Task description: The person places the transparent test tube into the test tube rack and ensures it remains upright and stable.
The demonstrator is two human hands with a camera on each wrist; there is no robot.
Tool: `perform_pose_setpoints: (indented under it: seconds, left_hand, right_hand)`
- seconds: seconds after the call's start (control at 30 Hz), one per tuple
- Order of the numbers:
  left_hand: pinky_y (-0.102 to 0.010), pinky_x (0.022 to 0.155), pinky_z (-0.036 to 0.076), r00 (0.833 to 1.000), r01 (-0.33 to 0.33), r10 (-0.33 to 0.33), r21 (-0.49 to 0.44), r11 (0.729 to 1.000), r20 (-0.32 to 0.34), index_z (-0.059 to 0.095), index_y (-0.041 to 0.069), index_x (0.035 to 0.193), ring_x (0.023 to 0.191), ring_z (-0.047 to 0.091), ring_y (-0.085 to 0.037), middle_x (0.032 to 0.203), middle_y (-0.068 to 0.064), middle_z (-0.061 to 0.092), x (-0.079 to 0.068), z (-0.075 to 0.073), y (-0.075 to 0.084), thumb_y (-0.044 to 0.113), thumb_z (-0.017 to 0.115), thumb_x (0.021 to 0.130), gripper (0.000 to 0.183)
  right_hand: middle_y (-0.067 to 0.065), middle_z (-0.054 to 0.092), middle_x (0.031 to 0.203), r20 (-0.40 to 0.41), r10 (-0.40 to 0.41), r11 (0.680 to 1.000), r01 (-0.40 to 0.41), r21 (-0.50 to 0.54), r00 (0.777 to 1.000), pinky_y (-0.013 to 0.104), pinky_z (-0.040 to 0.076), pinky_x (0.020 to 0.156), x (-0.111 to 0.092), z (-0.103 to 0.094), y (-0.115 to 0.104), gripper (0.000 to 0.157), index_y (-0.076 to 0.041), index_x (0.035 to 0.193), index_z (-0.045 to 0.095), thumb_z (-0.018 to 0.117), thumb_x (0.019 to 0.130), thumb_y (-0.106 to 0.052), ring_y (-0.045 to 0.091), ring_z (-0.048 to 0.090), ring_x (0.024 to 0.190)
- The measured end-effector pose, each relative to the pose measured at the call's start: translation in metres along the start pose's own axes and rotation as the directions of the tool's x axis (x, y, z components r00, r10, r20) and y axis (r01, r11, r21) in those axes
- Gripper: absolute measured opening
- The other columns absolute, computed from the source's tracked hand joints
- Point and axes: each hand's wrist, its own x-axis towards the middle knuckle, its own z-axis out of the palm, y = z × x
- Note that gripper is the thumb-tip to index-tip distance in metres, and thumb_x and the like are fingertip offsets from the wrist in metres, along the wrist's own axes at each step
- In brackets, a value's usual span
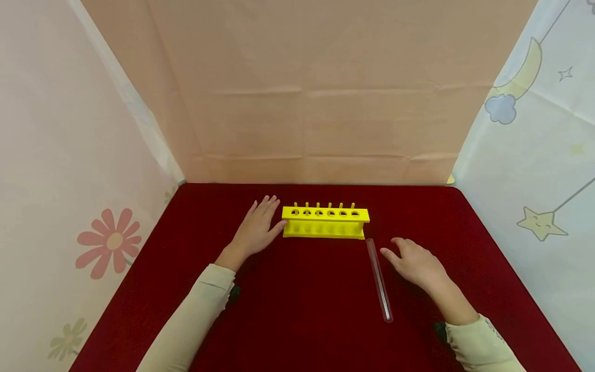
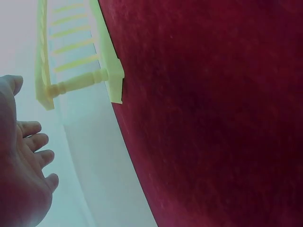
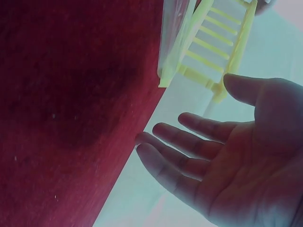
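A yellow test tube rack (image 1: 325, 229) stands upright on the red tabletop, with a row of holes along its top and pegs behind. My left hand (image 1: 257, 227) is beside its left end, fingers extended and thumb tip close to the rack's end. That same end of the rack (image 2: 113, 78) shows above the hand (image 2: 23, 156) in the left wrist view. A clear glass test tube (image 1: 379, 281) lies on the tabletop, its far end near the rack's front right corner. To the right of the tube, my right hand (image 1: 416, 263) holds nothing, its fingers loosely bent.
A dark red cloth (image 1: 297, 320) covers the table. Behind it hangs a plain beige sheet (image 1: 302, 103). Pale patterned sheets close off the left side (image 1: 56, 170) and the right side (image 1: 525, 170).
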Motion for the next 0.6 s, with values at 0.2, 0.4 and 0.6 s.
perform_pose_setpoints:
  seconds: [0.2,0.4,0.6]
  left_hand:
    - [-0.048,0.127,0.011,1.0,-0.007,0.007,0.015,1.0,0.009,0.029,0.007,0.16,0.156,0.016,-0.026,0.167,-0.009,0.025,0.004,0.0,0.006,0.051,0.045,0.105,0.072]
    - [-0.048,0.127,0.01,1.0,-0.004,0.004,0.015,1.0,0.013,0.03,0.007,0.159,0.156,0.015,-0.026,0.167,-0.009,0.026,0.007,0.002,0.009,0.052,0.046,0.105,0.073]
    - [-0.046,0.127,0.01,1.0,-0.007,0.007,0.015,1.0,0.02,0.03,0.007,0.159,0.156,0.016,-0.026,0.167,-0.009,0.026,0.009,0.005,0.012,0.053,0.045,0.105,0.073]
  right_hand:
    - [0.033,0.06,0.128,-0.003,-0.012,1.0,0.012,-0.006,1.0,0.064,0.05,0.091,-0.001,0.005,-0.005,0.057,0.009,0.131,0.057,0.06,0.1,-0.038,0.05,0.059,0.115]
    - [0.031,0.063,0.122,-0.004,-0.018,1.0,0.018,0.001,1.0,0.061,0.051,0.089,0.0,0.01,-0.01,0.054,0.01,0.128,0.058,0.062,0.1,-0.036,0.047,0.062,0.109]
    - [0.03,0.064,0.119,0.018,-0.026,1.0,0.026,0.002,0.999,0.059,0.053,0.086,-0.001,0.014,-0.015,0.054,0.011,0.127,0.058,0.063,0.1,-0.036,0.045,0.063,0.104]
